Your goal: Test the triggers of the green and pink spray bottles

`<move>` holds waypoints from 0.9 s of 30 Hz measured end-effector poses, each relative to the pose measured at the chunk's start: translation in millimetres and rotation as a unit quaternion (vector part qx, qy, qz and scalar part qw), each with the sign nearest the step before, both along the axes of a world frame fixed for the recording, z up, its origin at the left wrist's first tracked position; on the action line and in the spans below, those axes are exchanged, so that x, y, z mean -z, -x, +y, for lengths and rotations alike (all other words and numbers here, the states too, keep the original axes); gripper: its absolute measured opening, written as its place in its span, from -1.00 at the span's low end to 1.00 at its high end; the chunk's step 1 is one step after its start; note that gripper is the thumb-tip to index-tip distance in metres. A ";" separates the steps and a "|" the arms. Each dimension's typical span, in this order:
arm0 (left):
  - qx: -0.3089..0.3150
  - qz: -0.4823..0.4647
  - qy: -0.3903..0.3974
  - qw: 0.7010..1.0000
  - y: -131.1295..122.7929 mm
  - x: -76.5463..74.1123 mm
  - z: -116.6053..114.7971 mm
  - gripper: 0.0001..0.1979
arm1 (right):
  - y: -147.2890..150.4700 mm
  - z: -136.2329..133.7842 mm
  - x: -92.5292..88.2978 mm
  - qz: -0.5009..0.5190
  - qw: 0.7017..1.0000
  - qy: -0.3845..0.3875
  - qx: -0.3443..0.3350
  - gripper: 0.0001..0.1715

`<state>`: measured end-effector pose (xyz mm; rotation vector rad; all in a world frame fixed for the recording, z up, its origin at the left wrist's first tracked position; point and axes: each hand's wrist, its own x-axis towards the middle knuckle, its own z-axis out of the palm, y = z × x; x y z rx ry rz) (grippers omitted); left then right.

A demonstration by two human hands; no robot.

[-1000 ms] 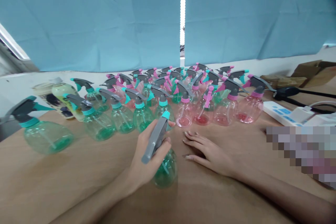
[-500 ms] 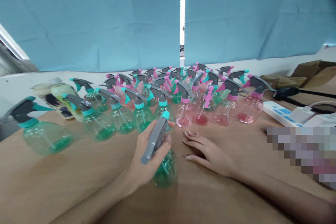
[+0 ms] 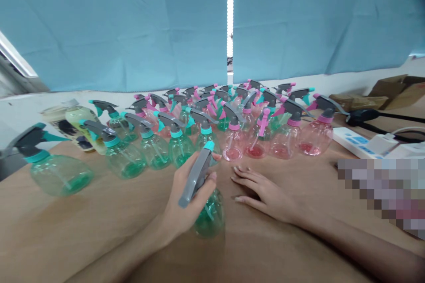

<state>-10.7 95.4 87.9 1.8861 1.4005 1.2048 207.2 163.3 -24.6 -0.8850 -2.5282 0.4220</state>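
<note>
My left hand (image 3: 187,190) is wrapped around the neck of a green spray bottle (image 3: 210,219), just below its grey trigger head. That bottle stands upright on the wooden table, with its turquoise nozzle pointing away from me. To its right, my right hand (image 3: 262,192) lies on the tabletop with fingers spread and holds nothing. Beyond both hands are rows of spray bottles with grey heads: green ones with turquoise collars, such as this green bottle (image 3: 156,152), and pink ones with pink collars, such as this pink bottle (image 3: 282,143). The held bottle's collar is hidden by my fingers.
A single green spray bottle (image 3: 63,174) stands at the far left. Behind it are a cup (image 3: 58,119) and a pale green bottle (image 3: 79,117). A white power strip (image 3: 355,141) with plugs lies at right, near a black-handled object (image 3: 361,117) and a cardboard box (image 3: 398,90).
</note>
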 end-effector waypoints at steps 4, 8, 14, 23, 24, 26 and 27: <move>0.006 -0.001 -0.007 1.000 -1.9 -1.5 -0.6 -0.69 | -0.1 -0.1 0.8 0.007 1.000 -0.004 -0.005 -0.35; 0.005 0.009 -0.012 1.000 2.7 -5.7 -6.4 -0.69 | 0.3 -1.1 2.5 -0.010 1.000 -0.007 0.003 -0.36; -0.106 0.022 -0.010 0.994 61.0 -6.9 -21.1 -0.68 | 1.7 -3.9 4.9 -0.034 0.999 -0.009 0.026 -0.37; -0.412 0.007 -0.043 0.910 193.1 -4.3 -43.9 -0.61 | 40.8 -14.3 -26.7 -0.076 0.996 -0.044 0.028 -0.55; -0.437 0.007 -0.047 0.898 200.9 -4.2 -46.6 -0.61 | 51.5 -17.2 -34.8 -0.068 0.996 -0.049 0.013 -0.59; -0.469 0.012 -0.059 0.881 212.2 -3.2 -50.8 -0.62 | 76.8 -23.9 -54.0 -0.048 0.996 -0.070 -0.016 -0.63; -0.479 0.017 -0.066 0.875 216.2 -2.3 -52.1 -0.63 | 91.1 -27.5 -64.7 -0.040 0.996 -0.079 -0.028 -0.65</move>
